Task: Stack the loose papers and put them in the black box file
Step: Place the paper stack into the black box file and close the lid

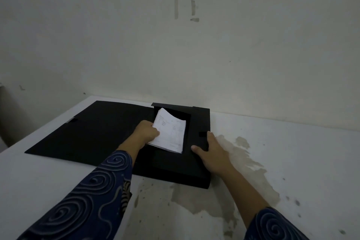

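I see the stack of papers (169, 132) gathered into one bundle and lying partly inside the open tray of the black box file (196, 122), its far edge curling upward. My left hand (147, 132) pinches the stack's left edge; my right hand (211, 150) rests spread on the tray's right wall, steadying it. I judge stacking done and insertion nearly done: the bundle still needs settling flat, and the lid (93, 130), lying open to the left, closing. The white surface (292, 152) is stained near the file; a scuffed wall (175, 35) stands behind.
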